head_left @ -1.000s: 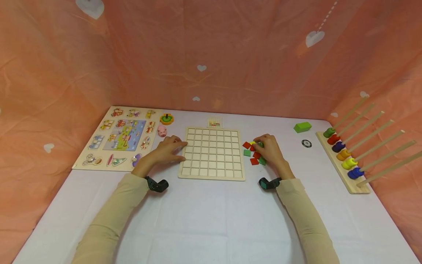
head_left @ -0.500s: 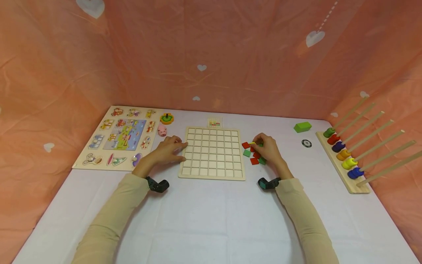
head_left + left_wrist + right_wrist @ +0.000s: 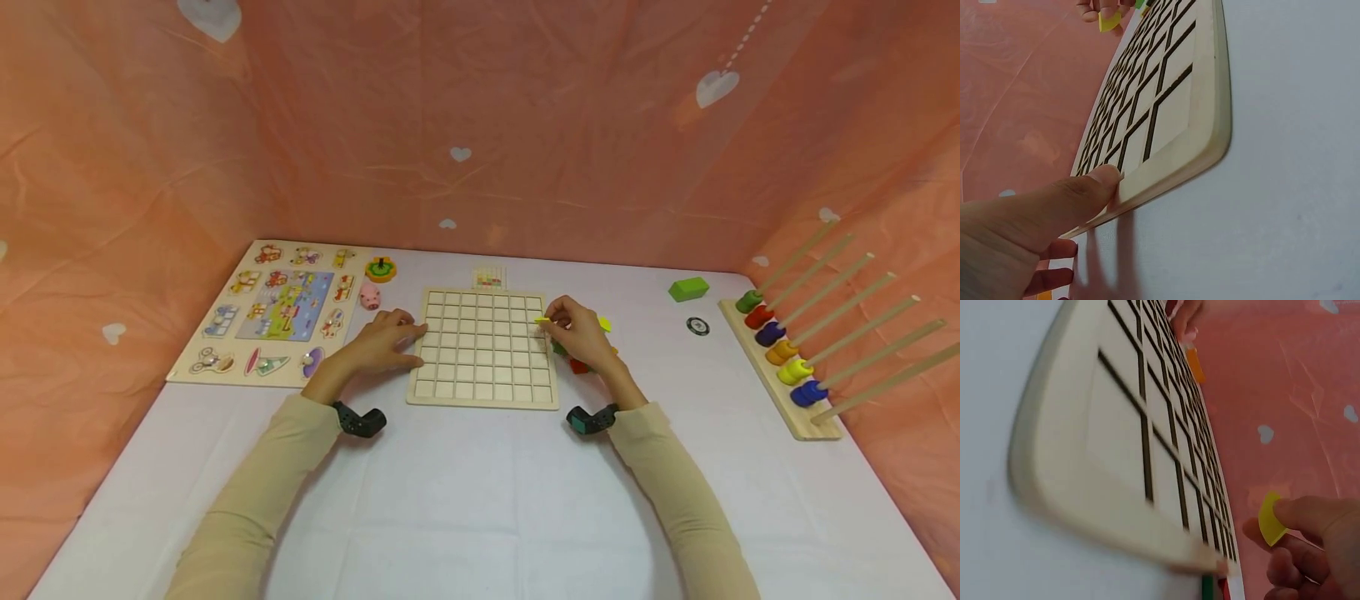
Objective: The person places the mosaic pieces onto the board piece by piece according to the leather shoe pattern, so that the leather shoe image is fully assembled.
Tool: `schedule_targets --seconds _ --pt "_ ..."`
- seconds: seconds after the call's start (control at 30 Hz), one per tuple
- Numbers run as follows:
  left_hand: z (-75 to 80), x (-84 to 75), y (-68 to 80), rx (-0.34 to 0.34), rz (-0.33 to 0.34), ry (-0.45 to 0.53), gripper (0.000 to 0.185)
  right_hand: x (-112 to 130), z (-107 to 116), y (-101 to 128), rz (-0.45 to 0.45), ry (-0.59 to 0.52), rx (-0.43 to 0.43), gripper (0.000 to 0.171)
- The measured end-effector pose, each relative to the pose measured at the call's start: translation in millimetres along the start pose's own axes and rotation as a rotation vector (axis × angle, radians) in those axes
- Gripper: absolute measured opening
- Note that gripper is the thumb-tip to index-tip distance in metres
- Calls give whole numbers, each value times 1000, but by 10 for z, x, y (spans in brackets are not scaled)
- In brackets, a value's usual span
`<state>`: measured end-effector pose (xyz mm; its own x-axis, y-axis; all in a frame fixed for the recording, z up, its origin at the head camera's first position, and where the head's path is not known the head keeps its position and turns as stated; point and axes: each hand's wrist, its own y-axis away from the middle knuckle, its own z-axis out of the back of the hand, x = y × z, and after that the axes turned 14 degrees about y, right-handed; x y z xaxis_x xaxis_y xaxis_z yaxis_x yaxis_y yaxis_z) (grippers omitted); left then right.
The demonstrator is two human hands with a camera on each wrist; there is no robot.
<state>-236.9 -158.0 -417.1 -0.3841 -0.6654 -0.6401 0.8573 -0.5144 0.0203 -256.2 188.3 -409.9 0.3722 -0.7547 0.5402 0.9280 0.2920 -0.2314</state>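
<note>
- Over the right edge of the wooden grid board [image 3: 483, 348], the right hand [image 3: 576, 333] pinches a yellow square tile [image 3: 542, 320] between thumb and fingertips.
- At the board's left edge, the left hand [image 3: 382, 340] rests with relaxed fingers, thumb touching the rim, holding nothing.
- Beside the board's right edge, partly under the right hand, lie loose coloured tiles [image 3: 579, 365].
- Along the table's right edge stands a bead rack [image 3: 780, 358].

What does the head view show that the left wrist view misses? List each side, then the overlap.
Head only: picture puzzle board, pink pig, peg rack, green block, loose tiles. Left wrist only: the left hand's thumb pressing the grid board's edge, close up. Both: grid board, left hand, right hand pinching a yellow tile.
</note>
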Motion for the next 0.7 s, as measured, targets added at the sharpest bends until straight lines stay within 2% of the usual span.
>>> schedule_targets --seconds 0.13,0.37,0.47,0.7 --pt "8 -8 6 -1 -2 2 64 122 -86 -45 25 -25 35 15" --pt "26 -22 32 -14 -22 16 63 314 -261 -123 66 -133 120 14" --pt "22 -8 32 -13 -27 15 62 377 -355 -164 101 -164 129 13" --pt "11 22 13 -11 -24 13 61 534 -556 -224 170 -128 112 11"
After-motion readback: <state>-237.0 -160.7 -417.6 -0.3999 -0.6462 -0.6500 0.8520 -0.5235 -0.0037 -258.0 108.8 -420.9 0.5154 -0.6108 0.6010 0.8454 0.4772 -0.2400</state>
